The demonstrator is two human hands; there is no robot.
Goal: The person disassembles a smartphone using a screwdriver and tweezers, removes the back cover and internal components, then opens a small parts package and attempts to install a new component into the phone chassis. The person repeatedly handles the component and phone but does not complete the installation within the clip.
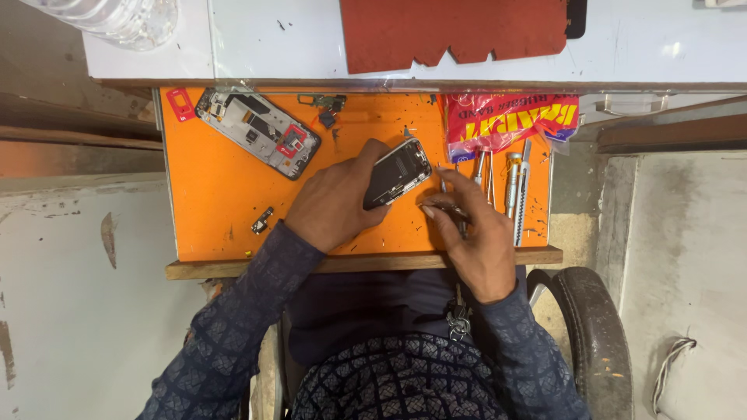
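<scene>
My left hand (336, 201) grips a small opened phone body (398, 172), tilted, above the orange work mat (218, 202). My right hand (471, 233) rests just right of it, fingers pinched around a thin metal tool (445, 204) whose tip lies near the phone's lower edge. A larger opened phone frame (258, 131) with exposed parts lies at the mat's upper left.
A red and pink plastic bag (510, 118) sits at the mat's upper right, with tweezers and screwdrivers (515, 190) below it. Small loose parts (262, 220) and a flex piece (327, 105) lie on the mat. A red sheet (455, 31) and a clear bottle (124, 19) rest on the white shelf behind.
</scene>
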